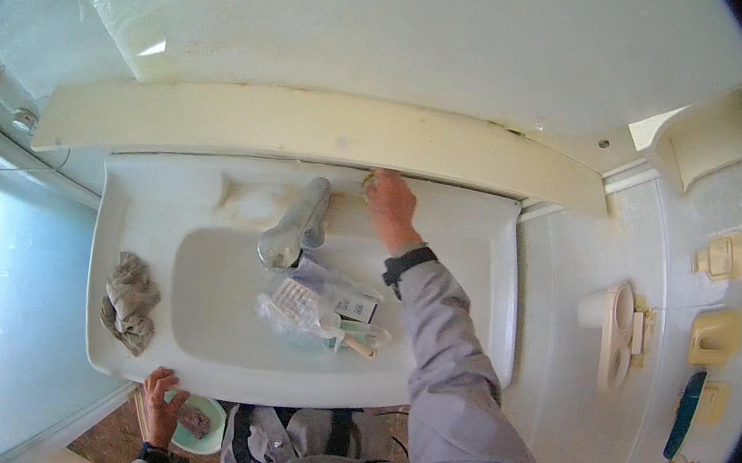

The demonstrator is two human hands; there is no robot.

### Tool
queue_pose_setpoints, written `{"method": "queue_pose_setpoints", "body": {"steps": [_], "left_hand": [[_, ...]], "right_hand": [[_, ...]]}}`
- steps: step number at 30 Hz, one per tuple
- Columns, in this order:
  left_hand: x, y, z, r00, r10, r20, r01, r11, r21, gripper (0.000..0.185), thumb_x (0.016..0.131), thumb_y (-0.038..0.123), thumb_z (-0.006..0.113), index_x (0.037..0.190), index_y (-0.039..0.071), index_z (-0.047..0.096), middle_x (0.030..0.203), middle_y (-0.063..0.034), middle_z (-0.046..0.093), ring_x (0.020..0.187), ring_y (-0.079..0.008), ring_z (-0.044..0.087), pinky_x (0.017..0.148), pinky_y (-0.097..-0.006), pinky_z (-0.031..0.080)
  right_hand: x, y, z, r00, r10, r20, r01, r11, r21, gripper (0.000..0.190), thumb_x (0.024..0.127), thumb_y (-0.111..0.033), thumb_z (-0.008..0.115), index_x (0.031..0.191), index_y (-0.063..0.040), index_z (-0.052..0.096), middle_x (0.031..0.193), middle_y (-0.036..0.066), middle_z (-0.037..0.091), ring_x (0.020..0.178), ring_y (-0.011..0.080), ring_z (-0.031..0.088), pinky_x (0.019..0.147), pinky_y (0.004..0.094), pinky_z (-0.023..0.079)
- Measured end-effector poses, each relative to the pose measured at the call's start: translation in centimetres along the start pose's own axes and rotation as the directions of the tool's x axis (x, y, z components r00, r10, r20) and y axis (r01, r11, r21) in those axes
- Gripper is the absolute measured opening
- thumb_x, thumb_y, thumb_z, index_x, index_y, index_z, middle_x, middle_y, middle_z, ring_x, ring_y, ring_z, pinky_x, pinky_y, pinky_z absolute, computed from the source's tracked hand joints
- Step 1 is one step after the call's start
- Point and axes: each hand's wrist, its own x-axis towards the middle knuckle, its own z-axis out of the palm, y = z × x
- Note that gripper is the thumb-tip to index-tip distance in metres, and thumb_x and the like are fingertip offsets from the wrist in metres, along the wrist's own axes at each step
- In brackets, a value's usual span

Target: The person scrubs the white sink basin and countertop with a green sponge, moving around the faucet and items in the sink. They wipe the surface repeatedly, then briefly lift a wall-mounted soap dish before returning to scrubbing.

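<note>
My right hand reaches to the back ledge of a white washbasin, just right of the chrome faucet. Its fingers are closed on a small yellow-green scrubbing pad, mostly hidden by the hand, against the ledge. By the basin's front left edge is my left hand, fingers apart and holding nothing that I can see. Below it, partly behind the hand, stands a pale green plastic basin with a purplish wet cloth inside. Brownish stains mark the ledge around the faucet base.
In the bowl lie plastic packaging, a small printed box and a wooden-handled tool. A crumpled grey rag sits on the left rim. A cream shelf juts above the back ledge. The right wall carries a cup holder and a teal brush.
</note>
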Motion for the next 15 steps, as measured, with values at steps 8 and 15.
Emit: {"method": "queue_pose_setpoints", "body": {"steps": [8,15], "left_hand": [[-0.1,-0.1,0.2,1.000,0.018,-0.022,-0.018,1.000,-0.012,0.036,0.074,0.005,0.079,0.104,0.004,0.061,0.124,-0.0138,0.059,0.122,-0.0361,0.051,0.102,-0.0461,0.042],[-0.2,0.5,-0.2,1.000,-0.009,-0.007,0.009,0.999,-0.032,0.032,0.077,0.006,0.078,0.104,0.004,0.060,0.124,-0.0145,0.059,0.122,-0.0359,0.051,0.102,-0.0460,0.043]], "right_hand": [[-1.3,0.9,0.2,0.941,0.332,0.068,-0.332,0.943,-0.009,0.022,0.092,-0.020,0.057,0.109,-0.007,0.062,0.105,0.018,0.068,0.098,0.0386,0.067,0.076,0.0544,0.054],[-4.5,0.7,-0.3,0.893,0.441,0.092,-0.451,0.874,0.184,0.025,0.090,-0.022,0.065,0.110,-0.010,0.059,0.105,0.018,0.067,0.103,0.0405,0.064,0.084,0.0514,0.051]]}}
